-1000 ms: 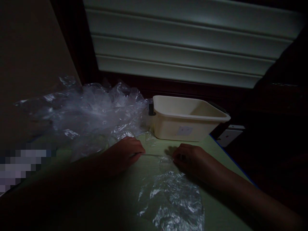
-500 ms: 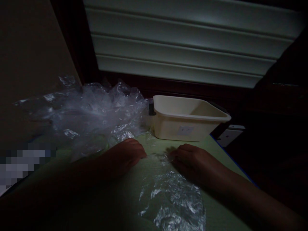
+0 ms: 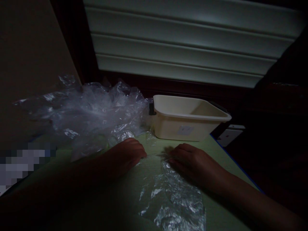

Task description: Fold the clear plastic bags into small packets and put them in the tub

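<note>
A clear plastic bag (image 3: 173,199) lies crinkled and flat on the green table top (image 3: 218,150), its top edge between my two hands. My left hand (image 3: 125,154) rests knuckles up at the bag's upper left corner, fingers curled in on the edge. My right hand (image 3: 190,159) sits at the upper right corner, fingertips bent down onto the plastic and slightly smeared. The light is dim, so the grip itself is hard to see.
A heap of crumpled clear plastic bags (image 3: 91,110) fills the left back of the table. A cream plastic tub (image 3: 185,120) stands behind my hands at the right. The table's blue edge (image 3: 237,165) runs along the right; slatted blinds (image 3: 183,41) are behind.
The bag's top edge was stretched taut between my hands; now it is slack and bunched by my right fingers. Both hands have shifted slightly.
</note>
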The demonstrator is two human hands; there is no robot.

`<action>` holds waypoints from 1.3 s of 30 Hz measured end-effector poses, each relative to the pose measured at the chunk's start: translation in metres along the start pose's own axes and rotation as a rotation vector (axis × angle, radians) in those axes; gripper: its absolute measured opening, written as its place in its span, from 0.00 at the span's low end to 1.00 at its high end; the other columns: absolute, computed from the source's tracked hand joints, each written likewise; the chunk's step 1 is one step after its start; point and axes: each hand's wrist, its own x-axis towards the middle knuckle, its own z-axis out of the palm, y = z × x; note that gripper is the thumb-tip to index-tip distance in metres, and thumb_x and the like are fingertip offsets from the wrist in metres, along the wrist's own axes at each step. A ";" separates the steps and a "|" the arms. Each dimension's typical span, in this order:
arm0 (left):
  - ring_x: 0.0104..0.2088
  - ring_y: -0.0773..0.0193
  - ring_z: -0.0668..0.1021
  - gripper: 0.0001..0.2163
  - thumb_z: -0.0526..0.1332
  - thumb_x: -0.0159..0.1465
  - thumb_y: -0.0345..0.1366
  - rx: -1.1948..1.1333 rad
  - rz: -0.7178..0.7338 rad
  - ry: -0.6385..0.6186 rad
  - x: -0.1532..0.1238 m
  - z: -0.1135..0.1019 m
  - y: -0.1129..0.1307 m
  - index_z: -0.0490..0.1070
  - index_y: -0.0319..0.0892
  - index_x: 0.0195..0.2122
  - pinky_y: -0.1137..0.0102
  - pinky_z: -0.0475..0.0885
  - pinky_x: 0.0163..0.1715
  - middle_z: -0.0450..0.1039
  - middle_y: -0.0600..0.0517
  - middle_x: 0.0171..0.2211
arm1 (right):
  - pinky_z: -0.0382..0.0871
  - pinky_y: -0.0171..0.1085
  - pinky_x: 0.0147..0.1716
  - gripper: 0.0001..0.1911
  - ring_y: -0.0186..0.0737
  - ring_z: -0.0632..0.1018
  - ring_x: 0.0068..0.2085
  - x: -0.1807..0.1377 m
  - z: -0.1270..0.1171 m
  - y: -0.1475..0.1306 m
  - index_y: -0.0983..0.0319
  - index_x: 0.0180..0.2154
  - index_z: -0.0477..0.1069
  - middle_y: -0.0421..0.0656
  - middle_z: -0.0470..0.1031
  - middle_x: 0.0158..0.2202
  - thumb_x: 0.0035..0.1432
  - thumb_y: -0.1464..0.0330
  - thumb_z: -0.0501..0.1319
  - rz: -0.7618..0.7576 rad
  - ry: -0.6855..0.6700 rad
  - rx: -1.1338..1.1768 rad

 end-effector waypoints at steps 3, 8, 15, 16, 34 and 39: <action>0.35 0.58 0.70 0.13 0.46 0.68 0.27 -0.001 0.006 0.005 0.000 0.000 0.001 0.70 0.39 0.35 0.62 0.62 0.42 0.71 0.47 0.33 | 0.70 0.37 0.31 0.09 0.40 0.75 0.31 0.001 0.004 0.002 0.66 0.36 0.75 0.47 0.75 0.31 0.63 0.73 0.56 -0.011 0.029 -0.027; 0.35 0.58 0.70 0.13 0.46 0.67 0.27 -0.020 0.019 0.022 0.000 0.002 -0.002 0.69 0.40 0.34 0.62 0.62 0.42 0.71 0.48 0.34 | 0.69 0.37 0.30 0.10 0.39 0.76 0.29 0.002 0.006 0.004 0.66 0.37 0.76 0.47 0.77 0.30 0.64 0.72 0.56 -0.020 0.074 -0.013; 0.35 0.60 0.70 0.12 0.47 0.67 0.26 -0.025 0.018 0.044 0.000 0.002 -0.002 0.69 0.40 0.34 0.64 0.63 0.43 0.71 0.49 0.34 | 0.71 0.37 0.34 0.07 0.41 0.77 0.34 0.000 0.006 0.010 0.64 0.42 0.75 0.47 0.77 0.35 0.62 0.71 0.60 0.022 0.036 0.023; 0.35 0.59 0.70 0.12 0.47 0.67 0.26 -0.025 0.021 0.047 -0.001 0.002 -0.002 0.69 0.40 0.35 0.63 0.63 0.43 0.71 0.49 0.33 | 0.70 0.37 0.33 0.06 0.40 0.77 0.34 0.000 0.006 0.010 0.64 0.40 0.75 0.47 0.77 0.35 0.62 0.72 0.60 0.032 0.031 0.026; 0.37 0.61 0.72 0.11 0.48 0.68 0.28 -0.114 -0.077 0.085 -0.004 0.001 0.001 0.71 0.38 0.37 0.69 0.66 0.40 0.71 0.48 0.35 | 0.70 0.34 0.30 0.07 0.36 0.76 0.32 0.002 0.005 0.012 0.64 0.36 0.74 0.44 0.74 0.32 0.61 0.77 0.58 0.035 -0.006 0.115; 0.39 0.60 0.71 0.11 0.48 0.68 0.28 -0.127 -0.049 0.064 -0.007 0.003 -0.004 0.70 0.39 0.38 0.67 0.65 0.43 0.71 0.48 0.37 | 0.66 0.33 0.27 0.08 0.34 0.73 0.29 0.001 0.006 0.013 0.63 0.32 0.73 0.42 0.72 0.30 0.62 0.77 0.57 -0.002 0.002 0.098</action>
